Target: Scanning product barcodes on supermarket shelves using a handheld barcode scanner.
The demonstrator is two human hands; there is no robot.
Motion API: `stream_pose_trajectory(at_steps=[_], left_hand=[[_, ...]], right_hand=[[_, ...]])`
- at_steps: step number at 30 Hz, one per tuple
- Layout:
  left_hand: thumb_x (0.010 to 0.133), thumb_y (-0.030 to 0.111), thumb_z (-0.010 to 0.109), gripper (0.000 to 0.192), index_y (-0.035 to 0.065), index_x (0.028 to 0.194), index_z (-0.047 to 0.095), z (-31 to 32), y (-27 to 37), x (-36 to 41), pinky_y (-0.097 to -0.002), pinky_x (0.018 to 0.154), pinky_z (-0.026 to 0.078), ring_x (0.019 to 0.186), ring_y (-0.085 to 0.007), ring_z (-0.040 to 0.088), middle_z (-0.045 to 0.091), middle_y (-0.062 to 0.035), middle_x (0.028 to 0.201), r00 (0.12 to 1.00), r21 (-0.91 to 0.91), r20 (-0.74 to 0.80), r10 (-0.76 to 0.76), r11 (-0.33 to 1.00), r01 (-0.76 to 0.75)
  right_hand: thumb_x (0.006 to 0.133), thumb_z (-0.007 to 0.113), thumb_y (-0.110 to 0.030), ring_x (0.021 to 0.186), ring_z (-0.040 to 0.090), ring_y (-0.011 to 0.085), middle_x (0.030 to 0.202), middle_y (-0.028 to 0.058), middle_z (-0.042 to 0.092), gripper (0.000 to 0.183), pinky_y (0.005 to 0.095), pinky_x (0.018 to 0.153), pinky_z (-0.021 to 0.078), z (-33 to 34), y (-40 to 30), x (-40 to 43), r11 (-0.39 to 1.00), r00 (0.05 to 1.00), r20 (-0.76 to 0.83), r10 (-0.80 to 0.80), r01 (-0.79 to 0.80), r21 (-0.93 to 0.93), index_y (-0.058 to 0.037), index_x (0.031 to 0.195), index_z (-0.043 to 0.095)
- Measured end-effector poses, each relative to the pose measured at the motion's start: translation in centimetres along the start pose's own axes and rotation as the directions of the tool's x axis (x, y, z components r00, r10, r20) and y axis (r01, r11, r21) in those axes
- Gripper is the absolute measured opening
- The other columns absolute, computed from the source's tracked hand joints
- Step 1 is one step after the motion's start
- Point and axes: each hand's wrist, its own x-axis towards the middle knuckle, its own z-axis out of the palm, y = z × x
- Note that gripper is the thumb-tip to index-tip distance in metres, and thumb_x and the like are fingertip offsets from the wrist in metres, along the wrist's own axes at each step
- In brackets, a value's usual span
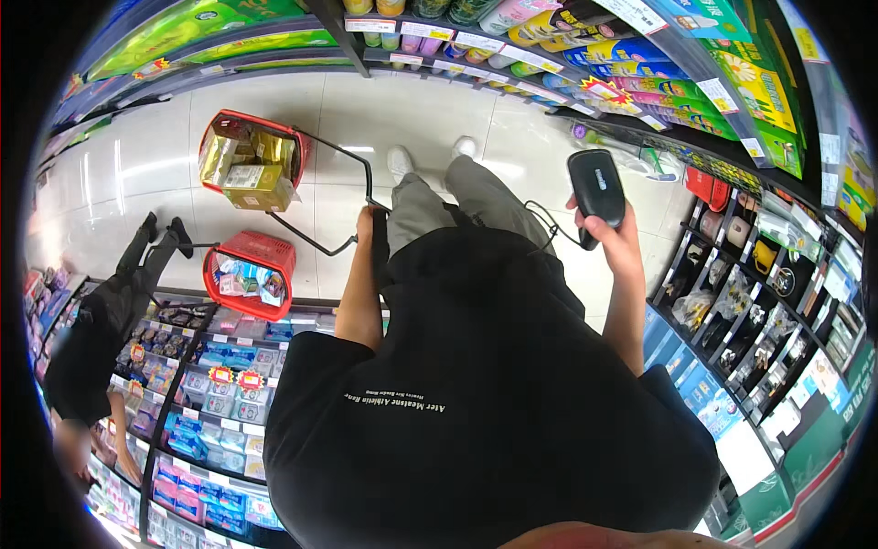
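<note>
My left hand (pixel 366 224) is closed around the black handle of a red plastic shopping basket (pixel 303 154), beside my left thigh. Inside the basket stand gold-coloured boxes (pixel 259 187), one bearing a white label. On the other side, my right hand (pixel 609 230) holds a black oval handheld device (pixel 595 187) with a short grip and light writing on its face. A thin black cord (pixel 545 221) loops between my right thigh and that hand; its ends cannot be made out clearly.
Shop shelves of bottles and pouches (pixel 617 58) curve ahead. A display rack (pixel 741 274) stands right. At left, another person (pixel 82 357) reaches toward shelves of packets (pixel 219 398). A second red basket (pixel 250 309) with packets hangs from a long black handle near that person.
</note>
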Motion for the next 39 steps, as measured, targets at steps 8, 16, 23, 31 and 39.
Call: stream_pose_trajectory(at_steps=[8, 16, 23, 31, 39], left_hand=[[0.087, 0.033, 0.072, 0.040, -0.0002, 0.109, 0.069, -3.7, 3.1, -3.9, -0.0333, 0.081, 0.053, 0.091, -0.0228, 0.070, 0.073, -0.0126, 0.099, 0.985, -0.103, -0.081, -0.155, 0.984, 0.146], [0.090, 0.026, 0.066, 0.032, 0.0022, 0.110, 0.071, -3.7, 3.7, -7.8, -0.0339, 0.084, 0.054, 0.096, -0.0236, 0.071, 0.075, -0.0130, 0.103, 0.980, 0.064, -0.122, -0.160, 0.984, 0.169], [0.086, 0.033, 0.068, 0.034, 0.0074, 0.108, 0.073, -2.8, 5.0, -9.7, -0.0380, 0.088, 0.052, 0.100, -0.0287, 0.070, 0.074, -0.0154, 0.102, 0.972, 0.196, -0.218, -0.087, 0.972, 0.131], [0.084, 0.039, 0.063, 0.041, 0.0078, 0.109, 0.073, -2.1, 7.5, -9.1, -0.0411, 0.091, 0.051, 0.102, -0.0333, 0.069, 0.073, -0.0182, 0.105, 0.944, 0.129, -0.270, -0.190, 0.964, 0.231], [0.080, 0.031, 0.070, 0.042, 0.0018, 0.109, 0.072, -3.7, 8.8, -7.8, -0.0395, 0.086, 0.053, 0.100, -0.0299, 0.070, 0.073, -0.0203, 0.105, 0.967, 0.250, -0.184, -0.178, 0.943, 0.222]], right_hand=[[0.084, 0.069, -0.032, 0.080, 0.058, 0.0136, 0.104, 0.0134, 0.065, 0.052, 0.0292, 0.074, 0.0481, -4.1, 0.5, 1.6, 0.995, 0.996, 0.085, -0.021, 0.012, 0.104, 0.0055, 0.118, 0.059], [0.083, 0.068, -0.031, 0.079, 0.059, 0.0131, 0.103, 0.0140, 0.066, 0.050, 0.0288, 0.071, 0.0490, -8.2, 4.5, 2.7, 0.982, 0.998, 0.046, 0.030, -0.038, 0.186, 0.0054, 0.117, 0.060], [0.081, 0.068, -0.018, 0.079, 0.060, 0.0119, 0.100, 0.0109, 0.070, 0.040, 0.0280, 0.072, 0.0485, -9.8, 6.9, 4.6, 0.961, 0.991, 0.131, -0.015, -0.022, 0.277, 0.0014, 0.115, 0.061], [0.082, 0.068, -0.030, 0.076, 0.061, 0.0134, 0.100, 0.0150, 0.068, 0.049, 0.0313, 0.078, 0.0513, -11.3, 7.2, 4.1, 0.969, 0.994, 0.100, -0.033, 0.008, 0.248, 0.0062, 0.115, 0.061], [0.083, 0.067, -0.029, 0.076, 0.059, 0.0130, 0.100, 0.0147, 0.068, 0.049, 0.0318, 0.080, 0.0522, -9.5, 7.4, 4.0, 0.963, 0.995, 0.090, -0.052, 0.026, 0.269, 0.0061, 0.117, 0.060]])
